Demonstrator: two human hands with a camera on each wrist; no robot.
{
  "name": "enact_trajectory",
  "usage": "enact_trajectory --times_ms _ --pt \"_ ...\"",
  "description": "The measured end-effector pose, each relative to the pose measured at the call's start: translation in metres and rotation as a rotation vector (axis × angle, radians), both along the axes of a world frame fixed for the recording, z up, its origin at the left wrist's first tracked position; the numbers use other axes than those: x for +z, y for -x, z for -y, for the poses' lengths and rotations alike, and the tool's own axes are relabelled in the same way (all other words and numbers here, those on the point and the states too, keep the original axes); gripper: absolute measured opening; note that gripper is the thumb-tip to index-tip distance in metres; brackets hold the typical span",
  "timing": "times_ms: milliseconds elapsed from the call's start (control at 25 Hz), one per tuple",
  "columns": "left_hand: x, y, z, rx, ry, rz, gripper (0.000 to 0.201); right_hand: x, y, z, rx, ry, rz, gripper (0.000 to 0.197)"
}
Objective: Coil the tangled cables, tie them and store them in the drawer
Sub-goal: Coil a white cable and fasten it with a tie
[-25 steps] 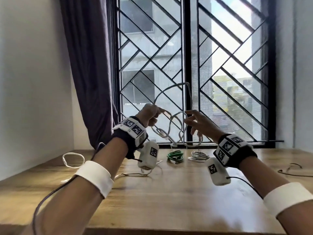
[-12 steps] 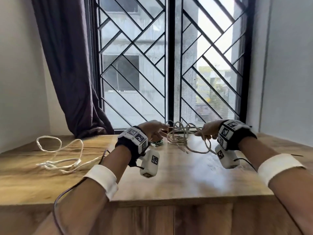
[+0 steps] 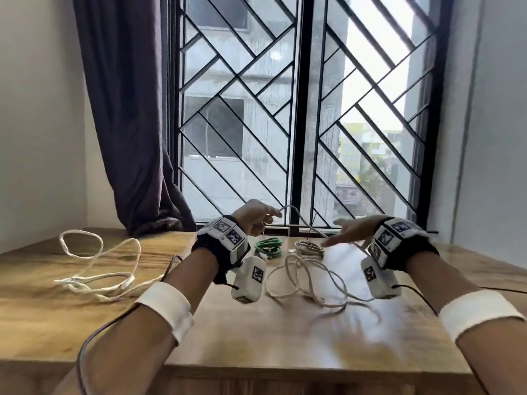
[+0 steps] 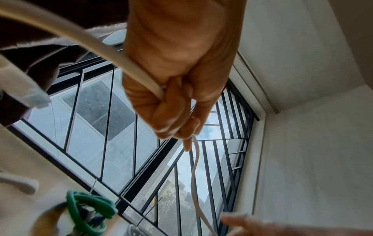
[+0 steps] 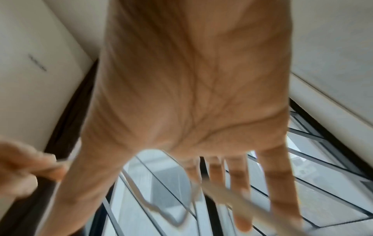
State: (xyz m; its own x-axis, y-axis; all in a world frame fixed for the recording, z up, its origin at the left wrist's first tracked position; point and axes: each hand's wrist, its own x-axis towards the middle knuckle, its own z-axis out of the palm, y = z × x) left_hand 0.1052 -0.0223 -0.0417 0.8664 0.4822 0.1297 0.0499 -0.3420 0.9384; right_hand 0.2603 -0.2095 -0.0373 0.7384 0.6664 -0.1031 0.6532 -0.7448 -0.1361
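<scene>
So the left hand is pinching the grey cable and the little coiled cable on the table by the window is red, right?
Not quite. The small coiled cable on the wooden table is green, as the head view shows. The left hand does pinch the thin grey cable.

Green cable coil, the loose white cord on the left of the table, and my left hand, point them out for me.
green cable coil (image 3: 269, 246), head view, on its looped strands.
white cord (image 3: 98, 276), head view, on the strands where its loops cross.
left hand (image 3: 252, 216), head view, on the back of the hand.
</scene>
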Motion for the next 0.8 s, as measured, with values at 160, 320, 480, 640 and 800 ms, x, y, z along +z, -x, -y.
enact_trajectory --times_ms 160,320,480,640,800 --pt "0.025 -0.006 -0.008 -0.059 -0.093 0.082 0.022 0.037 0.014 -0.042 0.257 -0.424 0.236 0.084" --pt "0.052 -0.016 -0.014 -0.153 -0.104 0.235 0.029 0.046 0.027 -0.091 0.534 -0.793 0.391 0.026" --pt "0.061 -0.019 -0.041 -0.147 -0.117 0.336 0.030 0.075 0.014 -0.104 0.614 -0.888 0.311 0.018" --pt "0.059 -0.023 -0.069 -0.257 -0.045 0.384 0.032 0.094 0.012 -0.101 0.652 -0.990 0.321 0.017" --pt "0.061 -0.019 -0.085 -0.376 -0.051 0.382 0.038 0.088 0.008 -0.092 0.627 -1.089 0.191 0.016"
